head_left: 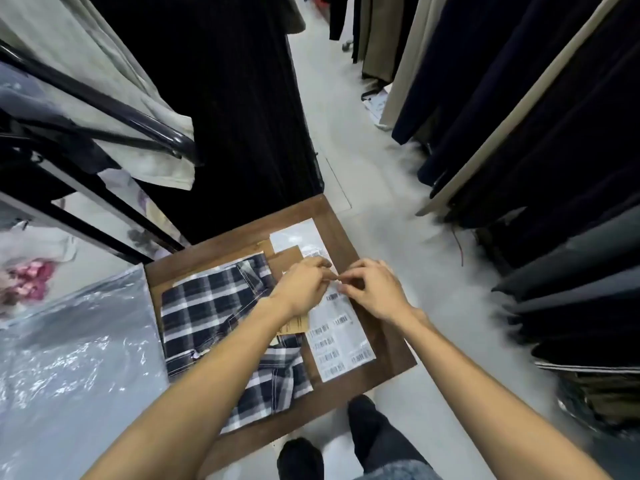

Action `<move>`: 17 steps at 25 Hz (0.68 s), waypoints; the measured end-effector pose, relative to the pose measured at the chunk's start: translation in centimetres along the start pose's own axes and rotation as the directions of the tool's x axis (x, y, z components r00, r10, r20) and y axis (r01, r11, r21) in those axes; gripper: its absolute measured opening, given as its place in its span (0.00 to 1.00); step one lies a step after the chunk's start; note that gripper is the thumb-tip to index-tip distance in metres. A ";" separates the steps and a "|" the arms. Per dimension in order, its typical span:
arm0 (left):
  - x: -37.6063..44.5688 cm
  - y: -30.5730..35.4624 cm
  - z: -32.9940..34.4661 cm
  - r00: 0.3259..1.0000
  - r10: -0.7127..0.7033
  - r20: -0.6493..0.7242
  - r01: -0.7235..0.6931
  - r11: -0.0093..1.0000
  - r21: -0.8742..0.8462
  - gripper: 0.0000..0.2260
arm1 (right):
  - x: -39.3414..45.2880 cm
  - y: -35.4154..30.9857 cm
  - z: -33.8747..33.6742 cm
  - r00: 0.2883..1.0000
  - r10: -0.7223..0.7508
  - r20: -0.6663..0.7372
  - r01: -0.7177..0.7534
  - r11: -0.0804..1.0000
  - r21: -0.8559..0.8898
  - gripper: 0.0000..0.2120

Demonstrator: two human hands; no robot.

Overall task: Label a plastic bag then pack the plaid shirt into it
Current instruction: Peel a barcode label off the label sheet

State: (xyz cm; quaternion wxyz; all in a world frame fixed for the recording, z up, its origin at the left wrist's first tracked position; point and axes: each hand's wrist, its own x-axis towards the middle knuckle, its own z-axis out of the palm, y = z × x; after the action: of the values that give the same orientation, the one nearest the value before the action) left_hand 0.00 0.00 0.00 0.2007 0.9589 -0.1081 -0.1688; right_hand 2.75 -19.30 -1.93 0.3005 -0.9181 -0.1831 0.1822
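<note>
A folded black-and-white plaid shirt (pixel 207 313) lies on a small wooden table (pixel 388 344), with a brown paper tag (pixel 294 323) on it. To its right lies a white label sheet (pixel 339 344) printed with several barcodes. My left hand (pixel 304 285) and my right hand (pixel 374 289) meet over the sheet's top end, fingertips pinched together on a small label there. A clear plastic bag (pixel 298 237) lies at the table's far side, partly under a brown card.
A large crumpled plastic sheet (pixel 69 358) covers the space left of the table. A black garment rack (pixel 104 109) stands at the left. Dark and beige clothes (pixel 519 116) hang along the right. Grey floor runs between them. My legs show below the table.
</note>
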 end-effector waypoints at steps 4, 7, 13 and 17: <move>-0.5 -0.3 0.8 0.999 0.032 0.030 -0.034 0.996 0.078 0.19 | -1.4 -0.1 1.2 0.997 0.061 -0.055 -0.070 0.982 -0.177 0.13; -0.4 -1.0 1.3 0.998 0.062 0.025 -0.063 0.995 0.083 0.20 | -1.8 -0.3 1.9 0.992 0.077 -0.103 -0.095 0.978 -0.186 0.12; -0.1 -2.4 2.0 0.997 0.065 0.034 -0.067 0.995 0.069 0.19 | -2.0 -0.4 2.8 0.983 0.122 -0.138 -0.144 0.977 -0.155 0.11; 0.0 -3.2 2.4 0.995 0.094 0.039 -0.098 0.991 0.090 0.21 | -1.3 -0.1 2.6 0.979 0.188 -0.078 -0.195 0.977 -0.090 0.12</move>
State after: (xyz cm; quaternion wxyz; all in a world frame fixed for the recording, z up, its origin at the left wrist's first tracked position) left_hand -0.44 2.08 -3.40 0.1624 0.9578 -0.1651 -0.1702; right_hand 0.41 -18.56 -3.49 0.2427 -0.9507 -0.0918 0.1697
